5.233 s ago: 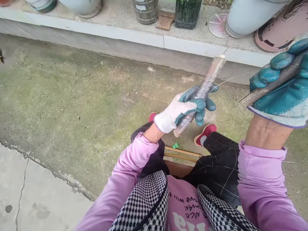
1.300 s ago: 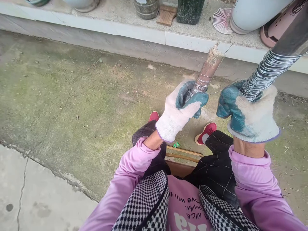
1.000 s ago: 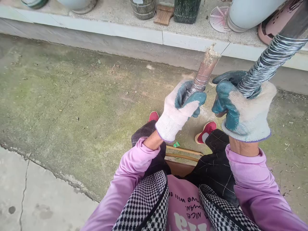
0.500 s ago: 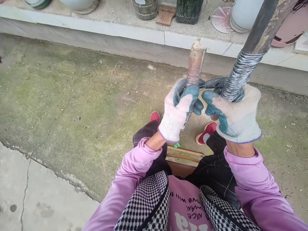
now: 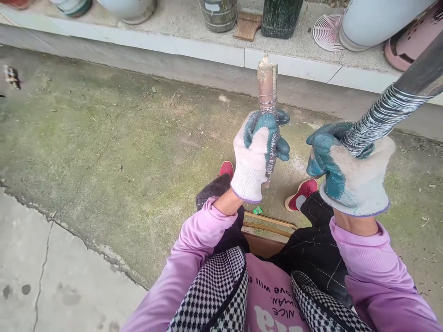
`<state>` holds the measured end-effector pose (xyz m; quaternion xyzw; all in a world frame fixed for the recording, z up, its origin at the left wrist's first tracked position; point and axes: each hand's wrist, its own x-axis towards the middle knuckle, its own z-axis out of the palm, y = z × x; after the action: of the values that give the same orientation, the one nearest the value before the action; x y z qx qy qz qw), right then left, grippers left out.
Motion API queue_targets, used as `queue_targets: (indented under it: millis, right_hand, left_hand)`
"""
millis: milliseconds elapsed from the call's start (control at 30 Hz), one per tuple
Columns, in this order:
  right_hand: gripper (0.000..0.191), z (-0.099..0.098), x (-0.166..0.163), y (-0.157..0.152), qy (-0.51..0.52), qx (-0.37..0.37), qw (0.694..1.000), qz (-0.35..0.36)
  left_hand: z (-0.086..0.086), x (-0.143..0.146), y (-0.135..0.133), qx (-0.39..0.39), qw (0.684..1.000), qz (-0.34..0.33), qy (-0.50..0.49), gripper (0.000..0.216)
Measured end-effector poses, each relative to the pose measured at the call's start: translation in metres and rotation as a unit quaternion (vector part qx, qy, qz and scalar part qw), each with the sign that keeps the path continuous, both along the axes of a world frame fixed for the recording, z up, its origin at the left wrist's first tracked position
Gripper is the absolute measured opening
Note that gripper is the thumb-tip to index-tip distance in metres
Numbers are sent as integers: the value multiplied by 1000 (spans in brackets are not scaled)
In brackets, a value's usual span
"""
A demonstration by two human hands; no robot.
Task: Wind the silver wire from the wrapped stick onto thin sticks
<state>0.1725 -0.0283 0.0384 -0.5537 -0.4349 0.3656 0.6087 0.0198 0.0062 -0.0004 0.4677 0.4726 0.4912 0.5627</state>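
My left hand [image 5: 256,152], in a white knit glove with green-coated fingers, is closed round a short wooden stick [image 5: 267,85]. Thin wire is wound about the stick, both above and below my fingers. My right hand [image 5: 356,170], gloved alike, grips a thicker dark pole [image 5: 420,69] that slants up to the right. A dense coil of silvery wire [image 5: 384,115] wraps this pole just above my fist. Between the two hands runs a thin strand of wire [image 5: 299,123]. My palms hide the parts of stick and pole inside them.
Along the back, a raised ledge [image 5: 207,48] bears a white pot [image 5: 367,23], a dark green container [image 5: 281,18], a wooden board [image 5: 248,26] and a pink round grid [image 5: 327,32]. Below are mossy concrete ground [image 5: 114,138], my red shoes [image 5: 302,193] and a green wrapper [image 5: 257,210].
My hands have moved apart, the right one outward to the right with its pole tilting lower. The wire strand between them now stretches longer. The stick in my left hand has shifted slightly left.
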Motion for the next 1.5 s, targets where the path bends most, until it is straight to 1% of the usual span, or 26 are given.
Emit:
queue_targets:
  millis: [100, 267, 333, 467, 600, 733, 833, 1033, 1100, 1200, 1300, 1367, 1433, 1500]
  right_hand:
    - [38, -2, 2, -2, -6, -16, 1000, 18]
    - [27, -4, 4, -1, -22, -13, 999, 31]
    - [29, -3, 3, 1, -12, -7, 999, 29]
    - [35, -2, 2, 3, 5, -21, 999, 39]
    - [41, -5, 3, 2, 26, -40, 997, 67]
    - [50, -9, 4, 1, 50, -70, 987, 135]
    - [50, -6, 2, 2, 69, -95, 978, 173]
    - [24, 14, 4, 4, 61, -143, 973, 172]
    - [25, 19, 8, 5, 53, -156, 970, 179]
    - [30, 19, 11, 6, 46, -189, 962, 194]
    - [35, 17, 12, 6, 47, -206, 953, 216]
    - [38, 15, 12, 6, 44, -210, 951, 222]
    - [35, 16, 13, 6, 33, -210, 956, 204]
    - [28, 17, 17, 6, 28, -186, 967, 170]
  left_hand:
    - [-2, 0, -1, 3, 1000, 3, -7, 60]
    - [-6, 4, -3, 1, 1000, 3, -18, 56]
    - [-7, 5, -2, -1, 1000, 4, -25, 56]
    - [-6, 7, -3, 6, 999, 8, -34, 57]
    - [3, 8, -5, -13, 999, 26, -33, 56]
    - [17, 5, -9, -34, 998, 57, -20, 59]
    - [23, 3, -12, -37, 996, 76, -28, 62]
    - [26, 0, -17, -59, 993, 63, -78, 71]
    - [26, -2, -17, -59, 991, 43, -109, 73]
    - [25, -5, -17, -58, 988, 17, -140, 72]
    - [24, -7, -15, -57, 985, 43, -155, 66]
    - [25, -8, -13, -72, 982, 66, -161, 61]
    - [28, -9, -10, -102, 978, 75, -167, 58]
    - [30, -11, -4, -137, 971, 71, -185, 60]
